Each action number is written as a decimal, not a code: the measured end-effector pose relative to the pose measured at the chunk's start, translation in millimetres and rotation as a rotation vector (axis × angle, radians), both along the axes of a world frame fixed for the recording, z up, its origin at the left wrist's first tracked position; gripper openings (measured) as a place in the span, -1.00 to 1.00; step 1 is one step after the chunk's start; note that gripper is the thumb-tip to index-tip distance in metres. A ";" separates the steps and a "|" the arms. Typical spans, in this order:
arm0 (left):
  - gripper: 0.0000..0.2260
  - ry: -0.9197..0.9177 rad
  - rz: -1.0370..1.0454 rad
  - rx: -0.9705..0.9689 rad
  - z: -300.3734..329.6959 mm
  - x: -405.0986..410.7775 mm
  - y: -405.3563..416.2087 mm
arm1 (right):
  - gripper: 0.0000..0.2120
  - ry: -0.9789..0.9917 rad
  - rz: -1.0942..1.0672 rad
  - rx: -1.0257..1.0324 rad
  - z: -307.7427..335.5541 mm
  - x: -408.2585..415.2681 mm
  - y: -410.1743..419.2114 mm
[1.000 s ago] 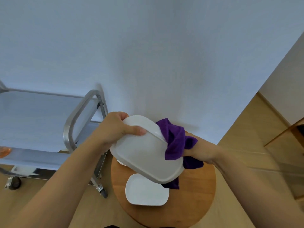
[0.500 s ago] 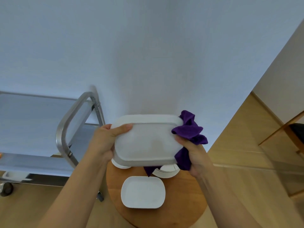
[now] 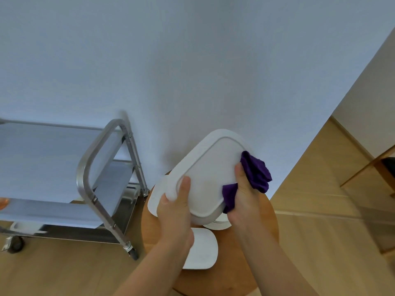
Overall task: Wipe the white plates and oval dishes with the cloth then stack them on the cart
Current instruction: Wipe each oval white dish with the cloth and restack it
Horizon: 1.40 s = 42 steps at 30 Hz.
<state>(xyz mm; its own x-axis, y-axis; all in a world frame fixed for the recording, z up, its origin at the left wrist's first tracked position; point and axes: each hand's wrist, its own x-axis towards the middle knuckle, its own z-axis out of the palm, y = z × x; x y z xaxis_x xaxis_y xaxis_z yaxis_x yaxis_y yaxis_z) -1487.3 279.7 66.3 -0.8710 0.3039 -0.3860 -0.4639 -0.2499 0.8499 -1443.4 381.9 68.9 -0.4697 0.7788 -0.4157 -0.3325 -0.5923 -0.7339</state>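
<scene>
The left hand (image 3: pixel 174 210) grips the lower edge of a white oval dish (image 3: pixel 208 174), held underside-up above the round wooden counter (image 3: pixel 263 236). The right hand (image 3: pixel 243 195) curls its fingers around a purple cloth (image 3: pixel 255 173) pressed against the dish's right rim. The cart (image 3: pixel 102 167) stands left.

2 hands (image 3: pixel 175 210), 1 purple cloth (image 3: pixel 256 174), 4 white dishes (image 3: pixel 209 174), 1 cart (image 3: pixel 94 167), 1 round table (image 3: pixel 263 221)

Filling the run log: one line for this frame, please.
step: wiping | left hand: holds oval dish | right hand: presses purple cloth on it | cart: not yet loaded
</scene>
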 end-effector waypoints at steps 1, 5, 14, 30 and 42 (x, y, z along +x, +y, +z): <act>-0.77 0.035 -0.036 -0.008 1.5 3.7 -2.7 | -0.53 -0.035 0.026 0.005 -1.5 1.1 1.5; -0.46 0.179 -0.486 -0.077 16.7 -10.6 -20.8 | -0.57 -0.101 0.178 -0.003 2.0 18.7 32.3; -0.50 -0.235 -0.602 0.004 30.3 -81.8 0.9 | -0.69 -0.231 0.638 0.273 15.3 12.3 26.2; -0.54 -0.233 -0.198 0.301 22.0 -83.8 11.5 | -0.80 -0.493 0.175 0.609 -10.1 13.5 -21.3; -0.84 0.195 -0.260 -0.054 31.4 -6.6 19.4 | -0.19 -0.198 0.064 0.443 -10.1 -14.1 -50.5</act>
